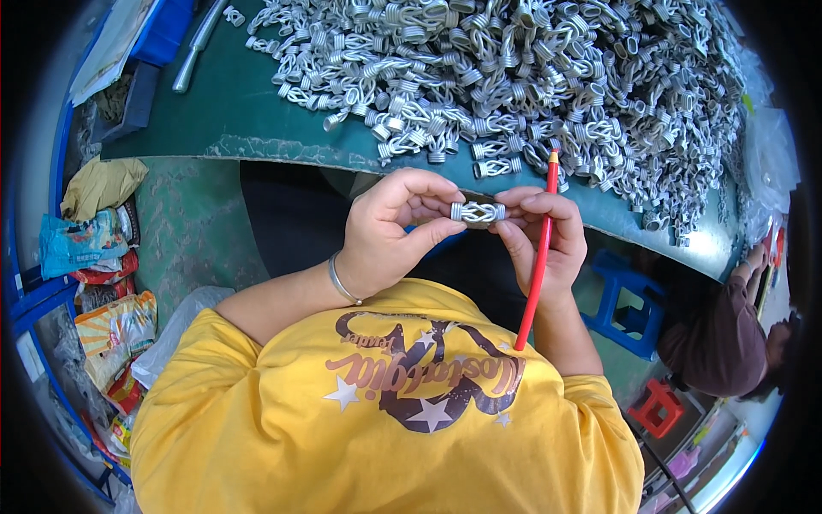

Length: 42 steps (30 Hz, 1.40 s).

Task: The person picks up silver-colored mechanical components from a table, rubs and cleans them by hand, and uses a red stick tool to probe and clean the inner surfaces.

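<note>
A small silver metal piece [478, 212], knot-shaped with ribbed ends, is held level in front of the table's near edge. My left hand [390, 218] is closed, pinching its left end between thumb and fingers. At the other end, the thumb and fingertips of my right hand [556, 244] grip the same piece. A red pencil [539, 265] is also tucked in my right hand, its tip pointing up and away from me. Just beyond my hands, a large heap of similar silver metal pieces [514, 77] covers much of the green table [205, 120].
A long metal tool [195, 56] lies at the table's far left, near a blue bin [163, 34]. Bags [81, 244] are stacked on the left. To the right are a blue stool [621, 304], a red stool [658, 409] and another person in a dark sleeve [715, 343].
</note>
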Each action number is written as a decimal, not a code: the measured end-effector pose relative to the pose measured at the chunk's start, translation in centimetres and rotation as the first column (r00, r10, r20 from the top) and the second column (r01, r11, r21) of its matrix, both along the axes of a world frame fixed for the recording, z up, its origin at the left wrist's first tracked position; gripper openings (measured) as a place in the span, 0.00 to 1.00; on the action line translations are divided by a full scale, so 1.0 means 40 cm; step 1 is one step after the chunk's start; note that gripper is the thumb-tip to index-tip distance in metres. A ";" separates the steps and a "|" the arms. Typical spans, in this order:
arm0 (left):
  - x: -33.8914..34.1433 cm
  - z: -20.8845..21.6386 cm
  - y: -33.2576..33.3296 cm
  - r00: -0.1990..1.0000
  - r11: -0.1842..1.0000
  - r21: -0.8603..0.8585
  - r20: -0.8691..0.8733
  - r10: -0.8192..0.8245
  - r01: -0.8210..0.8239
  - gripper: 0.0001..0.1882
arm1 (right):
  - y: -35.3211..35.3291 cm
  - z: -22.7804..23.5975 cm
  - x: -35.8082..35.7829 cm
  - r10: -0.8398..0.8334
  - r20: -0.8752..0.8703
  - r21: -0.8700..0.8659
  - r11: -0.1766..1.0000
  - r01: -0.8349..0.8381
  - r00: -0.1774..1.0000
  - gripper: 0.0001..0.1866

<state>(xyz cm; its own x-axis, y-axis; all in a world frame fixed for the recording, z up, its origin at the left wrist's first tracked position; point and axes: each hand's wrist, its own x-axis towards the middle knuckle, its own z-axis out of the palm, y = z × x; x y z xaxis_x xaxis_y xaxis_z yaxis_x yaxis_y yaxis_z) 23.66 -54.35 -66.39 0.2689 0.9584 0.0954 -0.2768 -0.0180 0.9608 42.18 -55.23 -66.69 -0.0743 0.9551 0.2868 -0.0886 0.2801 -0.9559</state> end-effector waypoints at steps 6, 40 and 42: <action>0.003 -0.001 -0.003 1.000 1.000 0.003 -0.012 0.011 -0.011 0.19 | 0.000 -0.005 0.000 0.005 0.010 -0.009 1.000 -0.005 1.000 0.16; -0.004 0.010 -0.003 0.994 0.993 -0.115 -0.103 -0.017 0.005 0.12 | -0.004 0.002 0.001 0.062 -0.162 -0.062 0.995 -0.073 0.985 0.15; -0.008 0.004 -0.003 0.992 0.998 -0.070 -0.128 -0.014 0.005 0.12 | -0.004 0.001 0.002 0.067 -0.148 -0.058 0.995 -0.076 0.987 0.15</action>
